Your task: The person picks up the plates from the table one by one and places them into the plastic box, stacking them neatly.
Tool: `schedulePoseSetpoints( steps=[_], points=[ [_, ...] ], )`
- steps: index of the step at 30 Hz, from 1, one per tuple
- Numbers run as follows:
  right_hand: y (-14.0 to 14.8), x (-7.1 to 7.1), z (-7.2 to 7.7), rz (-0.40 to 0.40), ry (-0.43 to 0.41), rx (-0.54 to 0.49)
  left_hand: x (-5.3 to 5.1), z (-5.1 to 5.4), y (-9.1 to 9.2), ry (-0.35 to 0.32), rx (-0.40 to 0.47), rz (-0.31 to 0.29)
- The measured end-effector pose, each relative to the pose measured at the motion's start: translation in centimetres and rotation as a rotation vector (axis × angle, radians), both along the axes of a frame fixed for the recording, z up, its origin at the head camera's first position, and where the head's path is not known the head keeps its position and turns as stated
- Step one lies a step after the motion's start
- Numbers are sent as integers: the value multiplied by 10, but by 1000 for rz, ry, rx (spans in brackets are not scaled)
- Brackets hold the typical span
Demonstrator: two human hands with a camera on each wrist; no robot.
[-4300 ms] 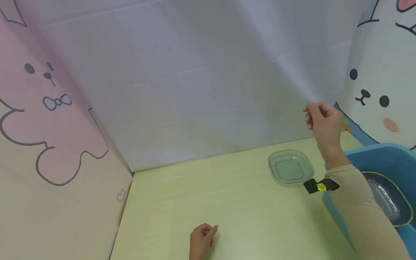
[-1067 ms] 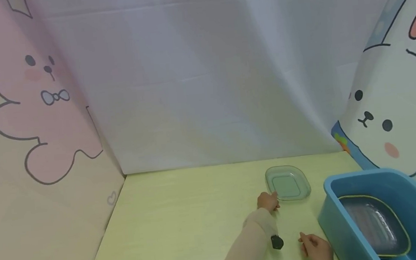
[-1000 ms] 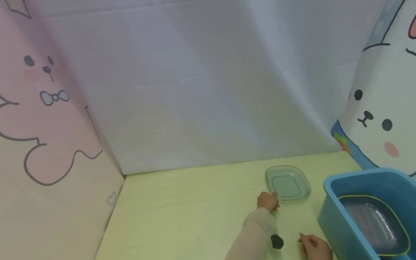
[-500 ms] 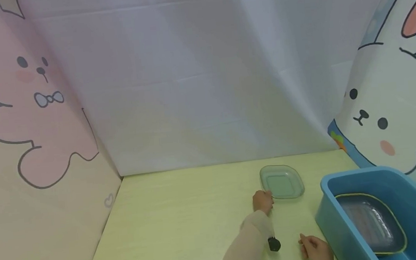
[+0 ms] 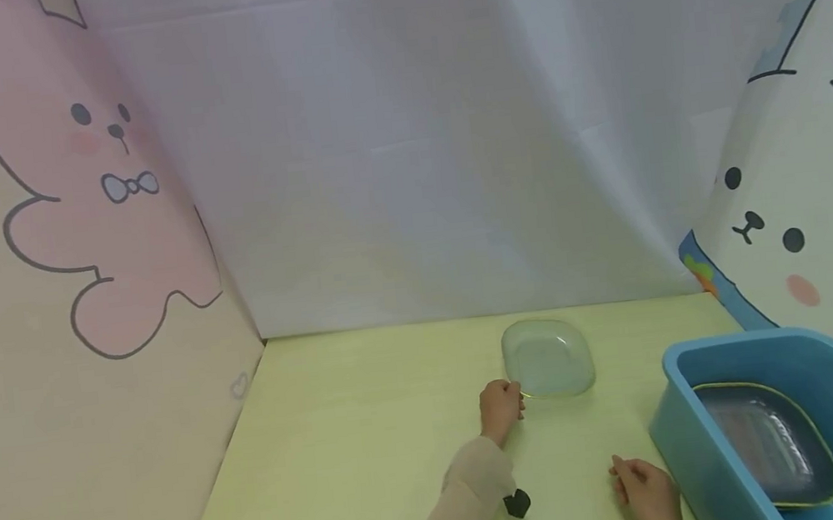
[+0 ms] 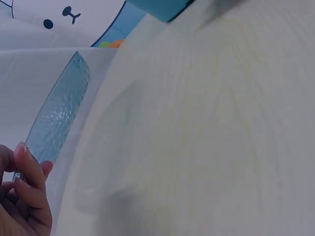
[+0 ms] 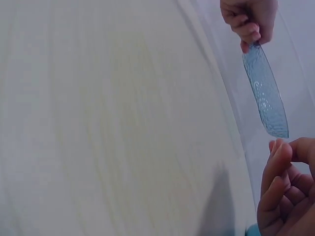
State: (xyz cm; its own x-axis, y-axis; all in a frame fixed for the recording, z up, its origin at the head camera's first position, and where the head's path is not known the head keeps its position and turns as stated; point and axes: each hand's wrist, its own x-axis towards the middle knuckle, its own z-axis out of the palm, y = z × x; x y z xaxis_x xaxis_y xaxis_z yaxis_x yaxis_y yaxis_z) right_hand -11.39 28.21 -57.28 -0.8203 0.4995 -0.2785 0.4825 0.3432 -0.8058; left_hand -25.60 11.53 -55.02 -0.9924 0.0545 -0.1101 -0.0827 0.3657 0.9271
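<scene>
A clear pale-green glass plate (image 5: 548, 358) with rounded corners is held just above the table at the back, right of the middle. My left hand (image 5: 501, 409) pinches its near-left rim between thumb and fingers. In the left wrist view the plate (image 6: 59, 115) appears nearly edge-on, its textured underside showing and its shadow lying on the table. My right hand (image 5: 648, 495) is low by the blue tub, fingers loosely curled around nothing. The right wrist view shows that right hand (image 7: 290, 189) apart from the plate (image 7: 266, 93).
A blue plastic tub (image 5: 722, 465) stands at the right edge, with a dark transparent dish (image 5: 769, 444) with a yellow-green rim inside. The pale yellow table (image 5: 344, 451) ends at a white cloth backdrop (image 5: 408, 169). Rabbit-printed panels stand on both sides.
My right hand has come down from above the tub's far side to the table. My left hand has reached the plate, taken its rim, and lifted it slightly, shifting it left.
</scene>
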Motion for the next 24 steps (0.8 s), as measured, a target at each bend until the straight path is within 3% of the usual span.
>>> schedulePoseSetpoints(
  steps=[6, 15, 19, 24],
  points=[
    [-2, -2, 2, 12, -9, 21, 25, -3, -45, 23, -3, -41],
    [-13, -4, 10, 84, -13, -16, 63, -8, -109, -30, 13, -47],
    [-16, -6, 10, 83, -14, -2, 74, -5, -125, -61, 33, -27],
    [-19, -9, 10, 88, 9, 5, 81, 5, -138, -55, 40, 5]
  ],
)
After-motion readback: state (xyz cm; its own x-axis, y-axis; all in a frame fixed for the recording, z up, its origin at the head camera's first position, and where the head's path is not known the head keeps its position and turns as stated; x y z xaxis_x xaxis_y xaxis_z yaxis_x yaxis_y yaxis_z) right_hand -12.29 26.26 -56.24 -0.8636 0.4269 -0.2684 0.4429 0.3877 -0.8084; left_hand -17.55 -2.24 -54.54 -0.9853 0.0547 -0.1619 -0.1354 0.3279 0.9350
